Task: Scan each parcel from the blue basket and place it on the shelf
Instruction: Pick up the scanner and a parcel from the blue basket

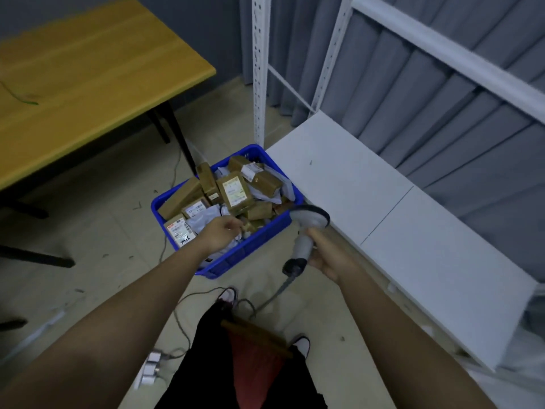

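Note:
A blue basket [259, 231] sits on the floor, filled with several brown cardboard parcels [236, 191] and white poly bags. My left hand [221, 233] reaches into the basket's near side, its fingers curled down among the parcels; I cannot see whether they hold one. My right hand [330, 255] grips the handle of a grey barcode scanner [306, 228], whose head hovers at the basket's right rim. The scanner's cable trails down to the floor. The white shelf [368, 196] lies to the right with a bare board.
A wooden table [88, 84] on black legs stands at the left. White slotted shelf posts [260, 69] rise behind the basket, before grey curtains. Cables and a white plug block [152, 364] lie on the tiled floor by my feet.

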{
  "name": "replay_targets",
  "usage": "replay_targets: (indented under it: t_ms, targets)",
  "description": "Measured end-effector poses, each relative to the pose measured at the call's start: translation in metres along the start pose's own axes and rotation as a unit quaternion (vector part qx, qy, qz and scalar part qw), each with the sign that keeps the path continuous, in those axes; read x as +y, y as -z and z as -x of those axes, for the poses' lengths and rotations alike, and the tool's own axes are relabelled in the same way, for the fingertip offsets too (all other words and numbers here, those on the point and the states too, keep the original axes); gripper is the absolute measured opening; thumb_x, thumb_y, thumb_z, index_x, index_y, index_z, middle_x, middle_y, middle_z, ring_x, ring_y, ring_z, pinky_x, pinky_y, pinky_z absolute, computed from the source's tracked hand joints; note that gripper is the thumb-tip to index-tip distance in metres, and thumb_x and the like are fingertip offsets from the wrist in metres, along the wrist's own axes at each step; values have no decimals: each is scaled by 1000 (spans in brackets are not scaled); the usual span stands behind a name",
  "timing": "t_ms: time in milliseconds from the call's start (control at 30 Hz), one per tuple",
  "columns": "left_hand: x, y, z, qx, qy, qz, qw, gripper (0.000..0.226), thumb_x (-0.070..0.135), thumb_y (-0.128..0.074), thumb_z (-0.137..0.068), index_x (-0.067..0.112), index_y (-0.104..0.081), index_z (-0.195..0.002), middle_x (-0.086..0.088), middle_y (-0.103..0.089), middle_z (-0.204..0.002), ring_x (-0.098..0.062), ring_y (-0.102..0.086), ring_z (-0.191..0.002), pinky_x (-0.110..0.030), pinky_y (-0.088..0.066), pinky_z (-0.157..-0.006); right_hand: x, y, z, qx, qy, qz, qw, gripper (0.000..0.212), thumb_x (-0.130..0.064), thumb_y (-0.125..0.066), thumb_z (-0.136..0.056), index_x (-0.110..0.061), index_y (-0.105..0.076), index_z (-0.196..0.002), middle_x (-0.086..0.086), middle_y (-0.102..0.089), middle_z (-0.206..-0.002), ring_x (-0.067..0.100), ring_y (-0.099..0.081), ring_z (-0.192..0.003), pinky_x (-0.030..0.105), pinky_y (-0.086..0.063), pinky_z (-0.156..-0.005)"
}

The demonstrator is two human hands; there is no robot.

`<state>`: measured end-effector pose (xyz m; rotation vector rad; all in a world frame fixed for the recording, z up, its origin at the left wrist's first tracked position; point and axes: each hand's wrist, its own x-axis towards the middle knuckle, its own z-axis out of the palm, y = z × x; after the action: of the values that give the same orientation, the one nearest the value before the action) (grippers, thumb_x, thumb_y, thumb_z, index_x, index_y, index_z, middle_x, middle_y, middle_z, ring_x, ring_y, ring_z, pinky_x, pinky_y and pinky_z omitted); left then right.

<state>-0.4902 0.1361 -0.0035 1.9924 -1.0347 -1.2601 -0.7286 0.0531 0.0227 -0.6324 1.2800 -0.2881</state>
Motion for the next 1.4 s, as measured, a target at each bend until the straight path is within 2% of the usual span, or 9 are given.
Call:
replay_targets:
  t_ms: [100,233,333,533,867,1000,1067,1267,1400]
  targets:
    - [-8,8,-13,-46,14,-33,998,17,12,-53,-93,21,-61,-80,-14,-61,-97,-27,-55,-95,-39,-43,-90,4,-35,-16,63,101,-22,993,16,-10,-55,-95,-12,-57,-111,5,-63,-101,18,-61,-90,32,-55,-76]
    - [-23,13,-35,-53,27,-34,998,20,4,-49,-97,9,-64,-109,-7,-58,-103,-18,-50,-100,-24,-37,-87,0,-67,-41,157,167,-55,972,20,4,-57,-87,-5,-58,-105,5,-59,-87,20,-57,-85,28,-50,-68]
    - [-30,12,-55,-64,11,-34,997,19,4,-50,-96,16,-65,-97,-1,-60,-98,-16,-51,-100,-27,-39,-89,-2,-73,-58,172,171,-77,967,27,3,-59,-87,-1,-58,-114,9,-62,-95,15,-61,-80,23,-52,-62]
    - [-45,-16,-120,-70,-5,-51,996,25,5,-48,-97,1,-61,-118,-17,-60,-121,-24,-57,-100,-32,-46,-88,-6,-47,-105,184,218,-65,956,23,3,-58,-89,-13,-56,-105,0,-59,-88,11,-58,-76,17,-50,-60]
    - [-122,-97,-242,71,-25,-131,988,25,18,-46,-97,5,-62,-112,-16,-61,-118,-33,-54,-111,-33,-40,-90,31,4,-238,157,293,37,943,33,-1,-60,-89,-11,-54,-120,0,-59,-83,11,-57,-71,18,-51,-57]
    - [-174,-111,-289,168,-32,-145,975,30,27,-47,-95,9,-58,-117,-18,-59,-120,-35,-54,-110,-40,-42,-93,51,4,-296,132,342,135,921,41,-13,-58,-92,-10,-45,-131,9,-60,-112,23,-59,-99,37,-53,-84]
    - [-197,-117,-301,195,-42,-139,970,34,28,-51,-94,7,-56,-121,-19,-57,-121,-36,-53,-111,-41,-44,-94,63,1,-315,125,367,195,901,40,-13,-56,-93,-8,-44,-131,7,-57,-112,21,-57,-96,31,-50,-77]
    - [-235,-127,-277,210,-114,-89,967,39,17,-55,-92,4,-53,-128,-18,-55,-129,-35,-50,-119,-40,-41,-102,110,-10,-297,123,454,147,870,42,-8,-56,-92,-12,-45,-133,3,-56,-115,19,-56,-105,37,-51,-92]
    - [-245,-115,-240,195,-76,-78,975,42,22,-54,-92,6,-52,-130,-18,-56,-129,-35,-53,-116,-40,-45,-97,132,-17,-250,114,475,142,861,42,-11,-53,-95,-17,-43,-135,-8,-52,-107,10,-54,-95,23,-48,-79]
